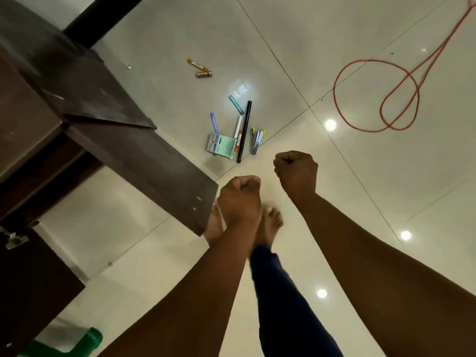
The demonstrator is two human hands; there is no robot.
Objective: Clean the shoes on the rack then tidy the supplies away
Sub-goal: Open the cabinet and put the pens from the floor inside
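Overhead, from the head view, we look straight down at a glossy cream tiled floor (360, 189), with thin grout lines and bright round ceiling-light reflections.

Our two bare forearms reach forward from six o'clock. Our left hand (239, 199) sits just below centre, its fingers clenched into a fist that grasps nothing we can see. Our right hand (296, 172) sits at about three o'clock of the left one, slightly higher, also clenched and apparently empty. Under the hands we see bare feet (270, 222) and a dark blue trouser leg (283, 292).

From nine to eleven o'clock runs dark brown wooden furniture (108, 119), flat-topped, matte and sharp-cornered. We cannot tell whether it is the shoe rack. No shoes show anywhere, nor any cloth or brush, so the task's things are out of sight.

At twelve o'clock of the hands lies a loose scatter on the floor: a pale green ribbed box (222, 146) with printed lettering, a long black matte rod (244, 131), several slim pen-like sticks (215, 123) in blue, teal and white, and a small metal clip-like item (257, 141). Further toward eleven o'clock lie two small copper-coloured tubes (203, 73). At two o'clock a thin red cord (337, 99) loops across the tiles. At seven o'clock, a green plastic object (87, 341) pokes in.

We judge the cleaning as not visibly begun here; the whole task seems left to do.
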